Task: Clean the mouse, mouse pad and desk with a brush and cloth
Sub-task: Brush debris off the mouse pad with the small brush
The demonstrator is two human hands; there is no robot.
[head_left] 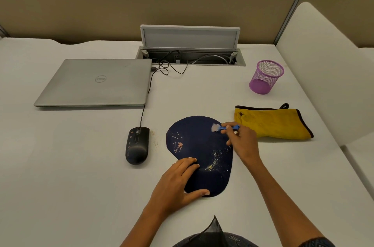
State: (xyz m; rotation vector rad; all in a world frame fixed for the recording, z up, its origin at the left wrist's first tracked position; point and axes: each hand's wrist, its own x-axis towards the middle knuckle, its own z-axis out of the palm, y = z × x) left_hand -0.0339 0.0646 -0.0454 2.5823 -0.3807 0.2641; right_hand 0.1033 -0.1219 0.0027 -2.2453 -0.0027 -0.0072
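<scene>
A dark blue mouse pad lies on the white desk, with pale crumbs near its right side and pinkish smears at its left. My right hand pinches a small blue brush, whose pale bristles touch the pad's upper right part. My left hand presses flat on the pad's lower left, fingers straight, thumb along the near edge. A black wired mouse with smudges sits left of the pad. A folded yellow cloth lies to the pad's right.
A shut silver laptop lies at the back left, with the mouse cable running to it. An open cable hatch sits behind. A purple mesh cup stands at the back right. Crumbs speckle the desk between mouse and pad.
</scene>
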